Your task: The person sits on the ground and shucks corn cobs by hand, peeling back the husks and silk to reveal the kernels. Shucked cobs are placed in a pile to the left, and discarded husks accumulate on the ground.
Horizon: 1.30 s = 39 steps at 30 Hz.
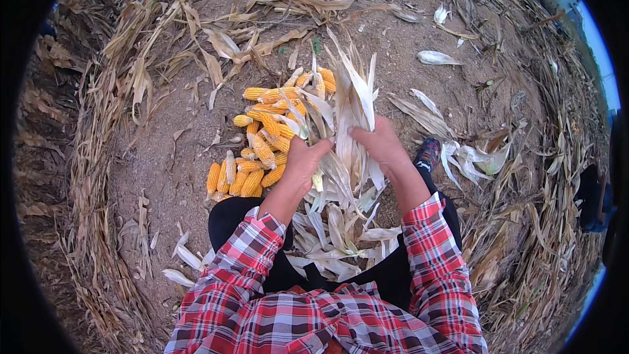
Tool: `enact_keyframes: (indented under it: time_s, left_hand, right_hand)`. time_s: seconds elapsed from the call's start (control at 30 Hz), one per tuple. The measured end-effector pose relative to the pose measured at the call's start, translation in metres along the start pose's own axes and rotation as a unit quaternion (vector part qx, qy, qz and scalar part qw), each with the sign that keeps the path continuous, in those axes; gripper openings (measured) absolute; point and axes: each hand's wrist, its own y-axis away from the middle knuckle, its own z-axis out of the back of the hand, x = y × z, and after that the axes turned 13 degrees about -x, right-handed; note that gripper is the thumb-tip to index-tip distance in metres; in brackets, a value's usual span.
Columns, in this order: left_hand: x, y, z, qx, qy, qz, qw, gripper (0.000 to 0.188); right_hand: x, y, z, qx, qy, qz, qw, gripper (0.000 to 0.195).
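Observation:
Dry, pale corn husks (356,103) stand up between my two hands. My left hand (304,157) grips the lower left part of the husk leaves, thumb pointing right. On their right side, my right hand (378,142) holds the same bunch, its thumb near the left thumb. Whether an ear sits inside the leaves cannot be seen. A pale green stub (318,180) shows below my left hand. Just left of the hands lies a pile of husked yellow corn cobs (263,150), some partly behind my left hand and the leaves.
Loose husks (339,236) lie between my legs. My shoe (428,153) rests on the soil to the right, beside more husks (474,160). Dry corn stalks (142,54) form a band on the left, and others (530,236) lie at the right. A dark object (594,199) is at the far right.

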Motion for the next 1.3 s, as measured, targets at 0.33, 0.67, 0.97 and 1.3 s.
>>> enact_keyframes:
  time_s: [0.33,0.67,0.97,1.3]
  left_hand:
    - [-0.005,0.007,-0.003,-0.006,-0.009,-0.006,1.0,0.041]
    - [-0.003,0.004,-0.002,-0.014,0.014,-0.004,1.0,0.042]
    - [0.0,0.002,-0.001,-0.011,0.021,-0.014,1.0,0.042]
    - [-0.003,0.007,-0.006,-0.009,-0.04,-0.007,0.999,0.04]
  right_hand:
    - [0.005,0.006,-0.004,0.028,-0.036,-0.003,0.999,0.035]
    - [0.005,0.004,-0.001,0.026,-0.03,-0.004,0.999,0.035]
    - [0.008,0.006,-0.003,0.054,-0.053,0.006,0.997,0.04]
    - [-0.006,0.0,-0.005,0.006,0.074,0.106,0.992,0.039]
